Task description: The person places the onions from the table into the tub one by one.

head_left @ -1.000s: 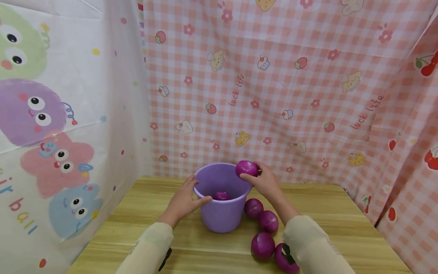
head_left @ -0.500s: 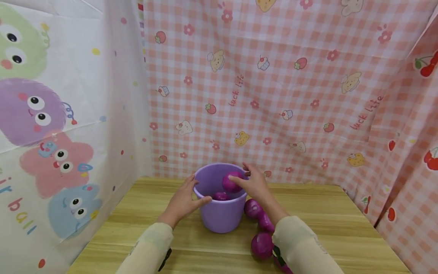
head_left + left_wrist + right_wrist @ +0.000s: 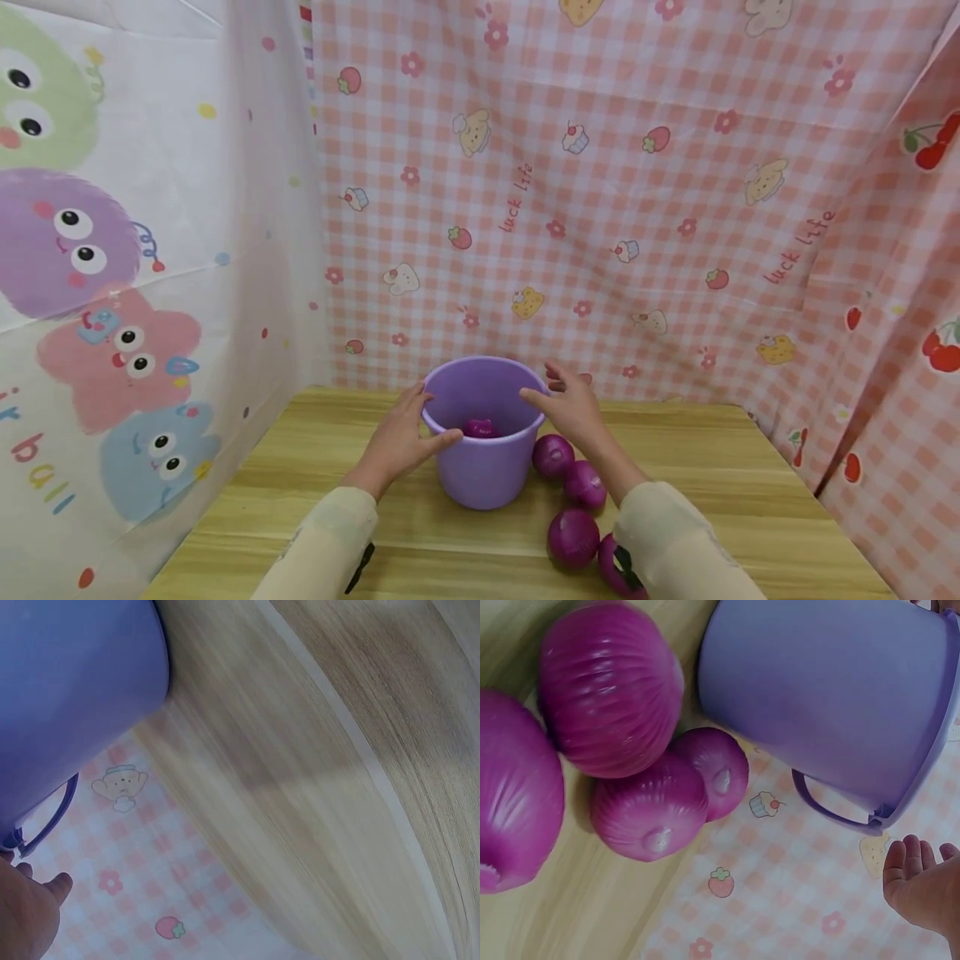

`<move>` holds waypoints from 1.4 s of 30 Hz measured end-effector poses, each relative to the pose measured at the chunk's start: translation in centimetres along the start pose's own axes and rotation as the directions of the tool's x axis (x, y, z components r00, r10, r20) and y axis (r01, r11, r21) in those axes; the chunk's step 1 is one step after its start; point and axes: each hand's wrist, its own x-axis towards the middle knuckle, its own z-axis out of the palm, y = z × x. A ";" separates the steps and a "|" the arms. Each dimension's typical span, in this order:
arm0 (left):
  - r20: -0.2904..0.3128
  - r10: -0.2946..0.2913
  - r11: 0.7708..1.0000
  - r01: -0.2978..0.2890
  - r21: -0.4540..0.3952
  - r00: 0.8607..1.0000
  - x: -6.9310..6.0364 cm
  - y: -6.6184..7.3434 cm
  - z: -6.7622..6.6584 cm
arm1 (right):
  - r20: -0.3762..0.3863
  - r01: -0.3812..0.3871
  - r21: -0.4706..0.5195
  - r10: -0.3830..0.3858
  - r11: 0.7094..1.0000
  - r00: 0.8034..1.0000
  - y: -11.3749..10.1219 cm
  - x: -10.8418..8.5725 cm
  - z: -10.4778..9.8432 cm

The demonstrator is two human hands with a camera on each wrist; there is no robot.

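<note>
A purple bucket (image 3: 483, 475) stands upright on the wooden table, with part of a red onion (image 3: 480, 428) visible inside; the rest is hidden by the wall. My left hand (image 3: 401, 437) touches the bucket's left rim, its thumb extended along the front and its fingers towards the back. My right hand (image 3: 573, 408) is at the right rim with fingers spread and nothing held. In the right wrist view, that hand (image 3: 922, 889) is just beyond the bucket's handle (image 3: 829, 810), fingers loosely bent. Several red onions (image 3: 573, 538) lie right of the bucket, one partly behind my right sleeve.
The wooden table (image 3: 300, 492) extends to both sides of the bucket. A pink checked cloth (image 3: 600, 192) hangs behind it, and a white cloth (image 3: 255, 208) with cartoon figures hangs at the left.
My right hand carried a red onion from over the right rim into the bucket and let it go, then drew back to the right. My left hand stayed at the rim.
</note>
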 end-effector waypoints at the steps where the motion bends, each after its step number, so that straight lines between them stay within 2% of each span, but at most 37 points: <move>1: -0.001 0.004 1.000 -0.004 0.003 1.000 0.0 0.0 0.0 | 0.000 -0.003 0.001 0.003 1.000 1.000 0.1 -0.1 -0.1; 15: -0.014 -0.007 1.000 0.007 0.018 1.000 0.1 0.0 -0.2 | -0.001 0.041 0.014 -0.041 0.999 0.999 2.0 -1.8 -1.6; 27: -0.030 0.031 0.998 -0.029 0.048 0.999 0.2 0.0 0.0 | 0.037 -0.039 -0.005 0.039 0.999 0.999 4.8 -3.9 -3.5; 37: -0.023 0.020 0.997 -0.018 0.071 1.000 0.2 0.0 0.0 | 0.097 -0.083 0.005 0.082 0.997 0.992 7.5 -6.0 -4.9; 42: -0.023 0.024 0.997 -0.022 0.079 0.999 0.1 0.1 -0.2 | 0.134 -0.088 -0.026 0.091 0.996 0.987 9.0 -7.7 -5.4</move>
